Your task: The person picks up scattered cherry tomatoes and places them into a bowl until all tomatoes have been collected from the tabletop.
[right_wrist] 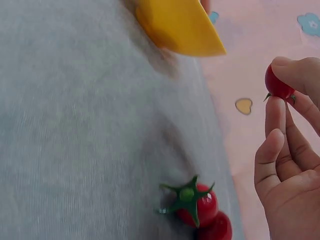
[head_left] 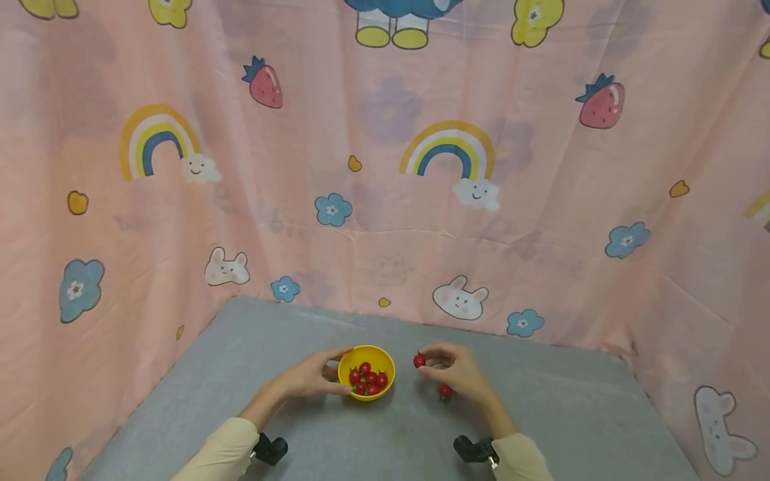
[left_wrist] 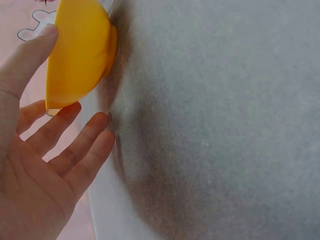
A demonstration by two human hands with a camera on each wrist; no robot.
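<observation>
A yellow bowl (head_left: 375, 354) with several red cherry tomatoes (head_left: 371, 379) in it sits on the grey table. My left hand (head_left: 309, 374) holds the bowl at its left side, the thumb on the near rim and fingers at the far rim. To the right of the bowl, my right hand (head_left: 458, 371) pinches one cherry tomato (right_wrist: 277, 82) between thumb and fingertips, above the table. Below that hand, a green-stemmed cherry tomato (right_wrist: 197, 207) lies on the table, touching another cherry tomato (right_wrist: 217, 229) in the right wrist view; the head view shows just one there.
The grey table (head_left: 289, 434) stretches out around the bowl. Behind it and at both sides hangs a pink printed curtain (head_left: 385, 267). A black wrist device (head_left: 271, 449) is worn at the left cuff, and another black device (head_left: 474, 449) at the right.
</observation>
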